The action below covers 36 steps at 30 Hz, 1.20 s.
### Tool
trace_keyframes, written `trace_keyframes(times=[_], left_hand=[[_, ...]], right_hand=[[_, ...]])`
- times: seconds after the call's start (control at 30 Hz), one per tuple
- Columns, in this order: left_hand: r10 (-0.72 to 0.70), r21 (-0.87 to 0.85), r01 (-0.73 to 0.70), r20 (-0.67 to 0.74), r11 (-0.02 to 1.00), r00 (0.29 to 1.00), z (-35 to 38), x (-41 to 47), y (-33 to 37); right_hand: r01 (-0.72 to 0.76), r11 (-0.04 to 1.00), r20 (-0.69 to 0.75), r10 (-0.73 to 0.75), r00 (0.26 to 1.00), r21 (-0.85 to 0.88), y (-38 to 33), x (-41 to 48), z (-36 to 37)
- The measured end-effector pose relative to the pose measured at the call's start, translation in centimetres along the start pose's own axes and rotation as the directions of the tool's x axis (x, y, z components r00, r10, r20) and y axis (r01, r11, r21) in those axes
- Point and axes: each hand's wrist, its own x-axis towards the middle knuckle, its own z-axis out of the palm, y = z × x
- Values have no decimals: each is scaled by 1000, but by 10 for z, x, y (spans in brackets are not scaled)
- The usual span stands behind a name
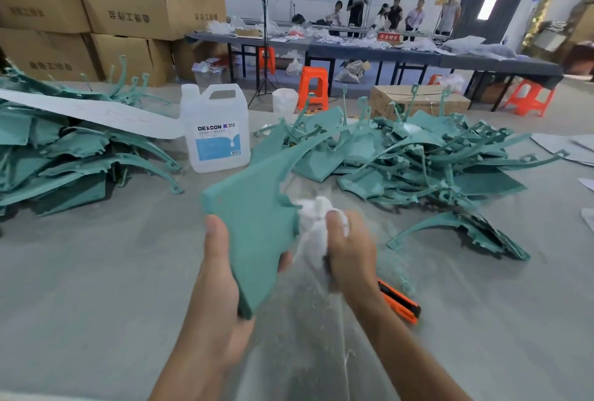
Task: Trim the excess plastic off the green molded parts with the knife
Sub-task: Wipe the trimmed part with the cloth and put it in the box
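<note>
Head view: left grip clasps green part tilted so right grip, clutching rag, can wipe its edge; knife idle on surface

A grey surface carries a left heap of green parts and a right heap. A white jug stands between them. An orange knife lies nearer.
</note>
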Motion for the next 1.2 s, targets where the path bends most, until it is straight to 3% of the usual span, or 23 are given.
trace_keyframes(times=[0.07,0.1,0.13,0.2,0.23,0.27,0.3,0.37,0.4,0.47,0.53,0.6,0.63,0.7,0.73,0.8,0.87,0.93,1.0,1.03,1.1,1.17,1.2], left_hand=[[75,161,-64,-68,985,995,-3,4,-2],[136,293,-113,-59,949,989,-4,6,-5],[223,464,-205,17,862,975,-4,6,-8],[336,752,-416,270,512,902,-5,4,-19],[353,798,-471,346,377,869,-9,3,-25],[384,809,-489,359,327,851,-12,2,-26],[431,802,-477,311,359,847,-15,2,-25],[434,657,-372,75,656,898,-16,1,-16],[351,525,-292,-14,799,936,-15,0,-11],[89,195,-90,11,977,996,-12,-1,-9],[-120,-41,124,90,991,989,-7,-6,-9],[-162,-20,166,113,986,980,-6,-11,-10],[-151,7,151,104,989,983,-6,-12,-11],[-134,47,129,121,990,984,-7,-14,-15],[-151,62,143,155,988,976,-2,-13,-17],[-145,167,112,201,980,969,10,-12,-23],[-158,238,111,191,965,969,19,-13,-25],[-164,155,133,206,979,965,16,-12,-29],[-194,101,178,181,979,964,11,-15,-36],[-197,124,176,188,977,962,10,-21,-40],[-203,88,189,195,978,959,11,-29,-40],[-208,-42,218,175,975,962,9,-27,-39],[-204,-61,216,164,974,965,11,-24,-40]], right_hand=[[-20,995,-47,25,999,101,-8,2,-7],[2,985,0,-2,1000,173,-17,-3,-9],[-4,955,95,-26,995,297,-25,-10,-9],[-125,877,333,-41,942,464,-44,-24,-9],[-140,869,388,-65,919,475,-50,-29,-12],[-110,881,405,-99,909,460,-53,-32,-17],[-71,888,402,-134,906,455,-52,-32,-23],[-85,841,415,-173,893,534,-46,-32,-38],[-134,791,436,-180,882,597,-42,-31,-43],[-194,754,442,-140,886,628,-28,-29,-47],[-77,898,364,-96,926,433,-23,-27,-42],[11,978,178,-49,983,206,-16,-13,-42],[24,977,46,-34,998,210,-17,-1,-46],[72,919,-119,-28,993,387,-30,18,-55],[93,891,-114,-46,992,445,-38,20,-53],[86,877,33,-115,993,472,-43,-3,-32],[287,914,133,-335,933,288,-33,-49,-8],[561,822,182,-569,802,94,-26,-80,0],[654,750,113,-645,756,-95,-25,-59,-5],[643,729,31,-655,755,-233,-30,-39,-9],[467,800,-101,-537,838,-376,-46,4,-20],[324,905,-129,-369,921,-275,-45,26,-26],[339,906,-97,-373,923,-254,-42,18,-24]])
